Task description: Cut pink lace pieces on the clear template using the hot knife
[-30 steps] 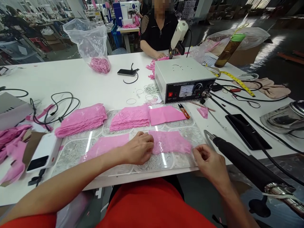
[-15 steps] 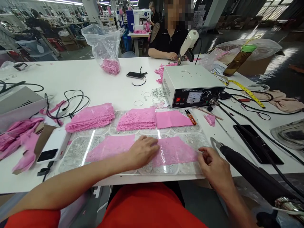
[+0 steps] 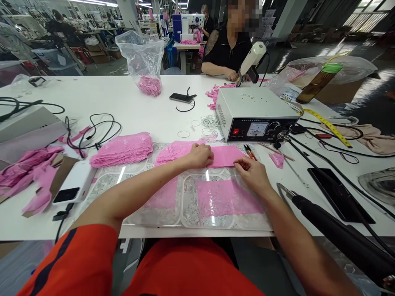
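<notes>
My left hand [image 3: 200, 156] is closed, fingertips at the left edge of a smooth pink fabric piece [image 3: 224, 156]. Thumb and fingers of my right hand [image 3: 251, 172] pinch that piece's right corner. Under my left wrist, partly covered, is a stack of pink lace pieces [image 3: 173, 150]. Nearer me, one pink lace piece [image 3: 226, 199] lies flat on the patterned clear mat [image 3: 194, 218]; another lace piece [image 3: 165, 195] is partly hidden by my left forearm. A taller pink lace stack [image 3: 123, 150] stands to the left. Thread snips [image 3: 250, 152] lie just beyond my right fingers.
A grey control box [image 3: 256, 113] stands behind. At right, a black corded tool [image 3: 327, 226] with a metal tip points toward the mat, beside a black phone [image 3: 339, 195]. A white power bank [image 3: 74, 183] and pink scraps lie left. Across the table sits a person [image 3: 230, 49].
Both hands have moved away from me, from the flat lace pieces up to the smooth pink piece, and they take its edges. The view has shifted slightly.
</notes>
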### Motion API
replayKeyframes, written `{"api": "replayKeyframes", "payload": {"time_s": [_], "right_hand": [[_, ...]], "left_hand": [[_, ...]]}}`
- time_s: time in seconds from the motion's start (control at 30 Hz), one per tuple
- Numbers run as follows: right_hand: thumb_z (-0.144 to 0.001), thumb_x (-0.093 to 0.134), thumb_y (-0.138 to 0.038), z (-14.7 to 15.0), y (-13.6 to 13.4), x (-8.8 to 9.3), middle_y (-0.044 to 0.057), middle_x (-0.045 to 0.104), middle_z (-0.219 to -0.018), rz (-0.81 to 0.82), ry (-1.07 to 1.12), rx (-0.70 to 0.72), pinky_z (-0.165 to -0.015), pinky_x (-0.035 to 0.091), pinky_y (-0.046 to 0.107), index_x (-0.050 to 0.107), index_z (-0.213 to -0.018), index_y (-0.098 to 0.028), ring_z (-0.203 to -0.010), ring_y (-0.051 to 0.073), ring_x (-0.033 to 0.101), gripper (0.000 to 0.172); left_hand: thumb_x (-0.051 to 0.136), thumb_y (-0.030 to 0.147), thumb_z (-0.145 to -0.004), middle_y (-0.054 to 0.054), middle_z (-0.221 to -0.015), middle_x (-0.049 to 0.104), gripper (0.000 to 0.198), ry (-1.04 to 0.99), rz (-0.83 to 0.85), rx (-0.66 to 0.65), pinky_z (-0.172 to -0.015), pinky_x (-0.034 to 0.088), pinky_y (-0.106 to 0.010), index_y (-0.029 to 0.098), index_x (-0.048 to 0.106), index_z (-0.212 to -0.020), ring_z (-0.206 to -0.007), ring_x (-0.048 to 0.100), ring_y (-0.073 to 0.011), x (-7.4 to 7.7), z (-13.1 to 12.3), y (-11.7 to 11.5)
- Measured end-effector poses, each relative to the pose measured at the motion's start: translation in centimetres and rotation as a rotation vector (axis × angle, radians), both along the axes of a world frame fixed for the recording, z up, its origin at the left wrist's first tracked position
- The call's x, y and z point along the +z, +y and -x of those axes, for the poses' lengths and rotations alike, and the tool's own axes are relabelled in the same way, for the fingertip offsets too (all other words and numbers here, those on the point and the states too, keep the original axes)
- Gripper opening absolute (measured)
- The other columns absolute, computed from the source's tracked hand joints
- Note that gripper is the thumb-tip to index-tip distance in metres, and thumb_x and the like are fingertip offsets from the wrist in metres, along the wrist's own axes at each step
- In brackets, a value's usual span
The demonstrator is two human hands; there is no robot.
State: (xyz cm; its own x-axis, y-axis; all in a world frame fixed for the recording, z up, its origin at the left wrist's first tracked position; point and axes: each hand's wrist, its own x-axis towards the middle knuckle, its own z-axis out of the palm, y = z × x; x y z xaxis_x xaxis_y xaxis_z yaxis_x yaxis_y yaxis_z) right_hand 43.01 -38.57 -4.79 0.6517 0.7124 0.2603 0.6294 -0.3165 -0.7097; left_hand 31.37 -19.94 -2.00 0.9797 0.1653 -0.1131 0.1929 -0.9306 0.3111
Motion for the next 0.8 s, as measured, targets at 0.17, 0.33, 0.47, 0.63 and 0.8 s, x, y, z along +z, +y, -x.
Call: {"api": "replayKeyframes", "payload": {"time_s": [0.17,0.33,0.47,0.63,0.8], "right_hand": [[-0.076,0.052,-0.036,-0.1,-0.3,-0.4,0.004,0.07,-0.071,-0.023,-0.008,0.017,-0.063,0.045,0.029,0.068,-0.074,-0.019,-0.061,0.015,0.058,0.023],[-0.077,0.053,-0.037,-0.1,0.1,-1.1,0.005,0.07,-0.073,-0.043,-0.045,0.039,-0.063,0.047,0.03,0.069,-0.076,-0.019,-0.059,0.015,0.057,0.024],[-0.079,0.052,-0.035,-0.1,-0.1,-1.3,0.005,0.07,-0.074,-0.05,-0.074,0.059,-0.062,0.048,0.031,0.069,-0.076,-0.02,-0.059,0.015,0.057,0.023],[-0.08,0.053,-0.032,-0.3,0.0,-1.1,0.005,0.069,-0.076,-0.05,-0.126,0.087,-0.063,0.049,0.031,0.07,-0.081,-0.02,-0.062,0.015,0.058,0.02],[-0.078,0.062,-0.032,-0.1,1.1,-1.0,0.007,0.069,-0.094,-0.044,-0.247,0.113,-0.08,0.051,0.037,0.07,-0.094,-0.021,-0.087,0.022,0.063,0.021]], "left_hand": [[0.057,0.026,-0.082,-0.007,-0.103,0.062,0.015,0.035,0.035,-0.002,-0.094,0.029,-0.043,0.016,0.067,-0.077,-0.103,0.052,-0.0249,0.4,-0.2,0.4],[0.06,0.022,-0.078,-0.008,-0.102,0.062,0.01,0.051,0.024,-0.009,-0.096,0.027,-0.047,0.017,0.068,-0.077,-0.103,0.051,-0.0258,0.3,-0.2,-0.1],[0.055,0.019,-0.08,-0.009,-0.103,0.062,0.013,0.057,0.021,-0.012,-0.097,0.027,-0.048,0.015,0.065,-0.073,-0.105,0.051,-0.0263,0.5,-0.2,-0.3],[0.052,0.017,-0.08,-0.009,-0.107,0.062,0.013,0.06,0.035,-0.012,-0.098,0.03,-0.049,0.015,0.063,-0.074,-0.104,0.051,-0.0256,1.2,-0.5,0.1],[0.05,0.018,-0.082,-0.009,-0.102,0.062,0.015,0.046,0.053,-0.046,-0.1,0.033,-0.047,0.015,0.062,-0.073,-0.105,0.052,-0.0249,2.2,-0.8,0.5]]}}
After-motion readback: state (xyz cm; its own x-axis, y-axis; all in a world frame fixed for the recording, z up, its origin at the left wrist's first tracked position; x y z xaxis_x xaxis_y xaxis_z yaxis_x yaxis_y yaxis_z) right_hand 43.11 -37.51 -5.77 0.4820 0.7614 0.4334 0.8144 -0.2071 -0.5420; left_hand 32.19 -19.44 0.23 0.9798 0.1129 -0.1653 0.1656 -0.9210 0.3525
